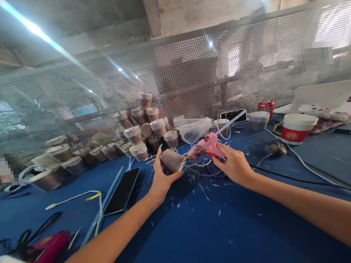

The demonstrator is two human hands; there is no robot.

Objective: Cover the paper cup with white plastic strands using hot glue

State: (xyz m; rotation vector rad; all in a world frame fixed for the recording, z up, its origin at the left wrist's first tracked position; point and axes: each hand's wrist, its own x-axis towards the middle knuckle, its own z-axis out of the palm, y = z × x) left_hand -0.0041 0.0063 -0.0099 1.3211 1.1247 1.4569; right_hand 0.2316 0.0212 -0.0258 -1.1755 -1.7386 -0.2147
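My left hand (162,180) is closed round a small cup wrapped in grey-brown cord (171,160), tipped on its side above the table. In my right hand (235,163) is a pink hot glue gun (212,144), with a long pale glue stick (234,121) coming out of its back. The gun's nozzle points left and sits at the cup's right end; whether it touches cannot be made out. Loose cord and thin pale scraps lie on the blue table (201,230) under both hands.
Stacked wrapped cups (133,135) stand at the back, more at left. A black phone (122,191) and a magenta tool (45,255) lie left. At right are red-and-white paper cups (298,128), a cord bundle (274,148) and cables. A perforated metal screen (183,82) runs behind.
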